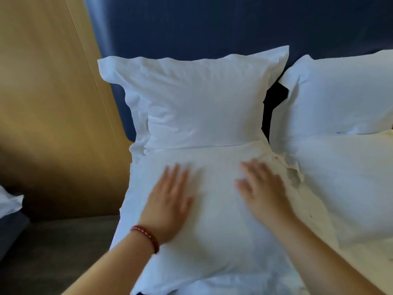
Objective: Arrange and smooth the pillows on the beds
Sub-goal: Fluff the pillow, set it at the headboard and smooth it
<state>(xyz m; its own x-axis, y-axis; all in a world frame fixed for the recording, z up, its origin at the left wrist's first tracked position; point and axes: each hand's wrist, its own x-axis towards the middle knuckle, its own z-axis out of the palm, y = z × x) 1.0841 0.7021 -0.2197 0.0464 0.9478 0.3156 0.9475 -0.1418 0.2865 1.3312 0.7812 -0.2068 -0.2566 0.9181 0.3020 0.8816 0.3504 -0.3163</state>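
A white front pillow (214, 241) lies flat on the bed, below a white back pillow (202, 103) that leans upright against the dark blue headboard (212, 26). My left hand (170, 201), with a red bracelet at the wrist, lies flat on the front pillow's left half with its fingers straight. On the pillow's right half my right hand (261, 188) presses flat, fingers spread. Both hands are blurred. To the right stand a second upright pillow (340, 94) and a second flat pillow (348, 188).
A tan wooden wall panel (49, 103) runs along the left of the bed. A grey floor strip (53, 252) lies beside the bed. At the far left edge a corner of white bedding (8, 201) shows. The two front pillows touch at a crumpled flange (293, 169).
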